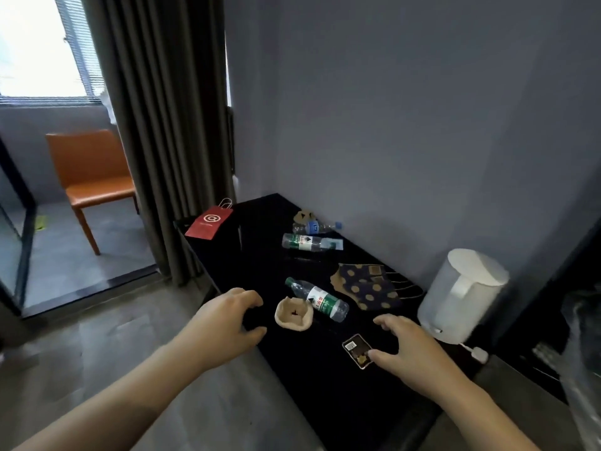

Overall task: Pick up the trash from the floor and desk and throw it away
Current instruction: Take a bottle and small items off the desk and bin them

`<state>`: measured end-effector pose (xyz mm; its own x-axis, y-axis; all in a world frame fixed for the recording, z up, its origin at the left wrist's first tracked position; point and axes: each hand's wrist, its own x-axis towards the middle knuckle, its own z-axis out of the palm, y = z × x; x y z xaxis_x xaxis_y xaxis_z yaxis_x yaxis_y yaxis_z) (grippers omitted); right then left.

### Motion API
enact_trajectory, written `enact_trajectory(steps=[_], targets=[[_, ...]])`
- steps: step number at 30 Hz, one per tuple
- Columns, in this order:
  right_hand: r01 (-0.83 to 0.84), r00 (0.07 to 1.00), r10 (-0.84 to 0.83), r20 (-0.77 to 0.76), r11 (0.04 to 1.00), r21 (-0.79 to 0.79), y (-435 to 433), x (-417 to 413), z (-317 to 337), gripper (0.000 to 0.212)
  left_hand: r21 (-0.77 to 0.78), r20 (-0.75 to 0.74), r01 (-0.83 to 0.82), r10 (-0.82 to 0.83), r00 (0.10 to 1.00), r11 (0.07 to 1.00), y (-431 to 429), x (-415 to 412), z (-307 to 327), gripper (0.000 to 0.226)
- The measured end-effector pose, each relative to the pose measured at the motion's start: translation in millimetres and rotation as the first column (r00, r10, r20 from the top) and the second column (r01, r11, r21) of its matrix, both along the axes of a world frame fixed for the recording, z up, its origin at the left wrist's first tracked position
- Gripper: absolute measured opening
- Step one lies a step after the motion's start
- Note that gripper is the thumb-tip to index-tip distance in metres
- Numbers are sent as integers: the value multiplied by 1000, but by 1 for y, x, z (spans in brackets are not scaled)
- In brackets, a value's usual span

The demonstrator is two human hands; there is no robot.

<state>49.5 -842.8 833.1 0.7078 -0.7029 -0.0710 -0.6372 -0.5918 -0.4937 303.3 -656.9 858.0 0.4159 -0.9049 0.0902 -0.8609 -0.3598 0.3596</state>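
**Black desk [292, 379], trash on top**

Your left hand [224, 320] hovers loosely curled and empty, just left of the crushed cup [293, 315]. A bottle [317, 299] lies against the cup. A wrapper [357, 350] sits at your right hand's [409, 349] thumb; that hand is spread and holds nothing.

**Black desk, bright litter**

The desk [325, 385] is glossy black. At its ten o'clock corner lies a red paper bag [209, 226] with a white ring logo. Toward twelve, the blue-capped bottle [317, 227] has a blue label. The far bottle [307, 242] and near bottle [320, 301] have green-and-white labels. The crumpled cup [293, 313] is beige. At two o'clock from it, the bags [364, 286] are navy with tan dots. The packet [357, 350] is dark brown with a white barcode patch. The kettle [461, 294] is white, the chair [94, 177] orange.
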Motion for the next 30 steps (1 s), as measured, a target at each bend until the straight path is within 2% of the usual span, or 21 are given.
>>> enact_trajectory(steps=[6,11,14,18,27,30], targets=[[157,987,-156,-26,987,46,-7,38,-23,57,35,-27,149,-148,989,988,-44,67,-15,48],[228,971,-216,-106,965,128,-16,53,-47,47,72,-118,229,-220,968,971,-73,91,-47,44],[304,947,-284,-152,944,128,-34,62,-64,53,96,-143,263,-249,958,960,-95,108,-62,39],[366,923,-331,-196,912,186,-61,75,-90,50,129,-146,286,-267,953,950,-131,128,-79,37],[509,852,-415,-318,796,326,-131,92,-149,64,322,-154,333,-299,942,886,-221,157,-113,44],[561,818,-441,-371,755,340,-141,91,-166,66,372,-181,339,-291,940,864,-235,165,-130,39]])
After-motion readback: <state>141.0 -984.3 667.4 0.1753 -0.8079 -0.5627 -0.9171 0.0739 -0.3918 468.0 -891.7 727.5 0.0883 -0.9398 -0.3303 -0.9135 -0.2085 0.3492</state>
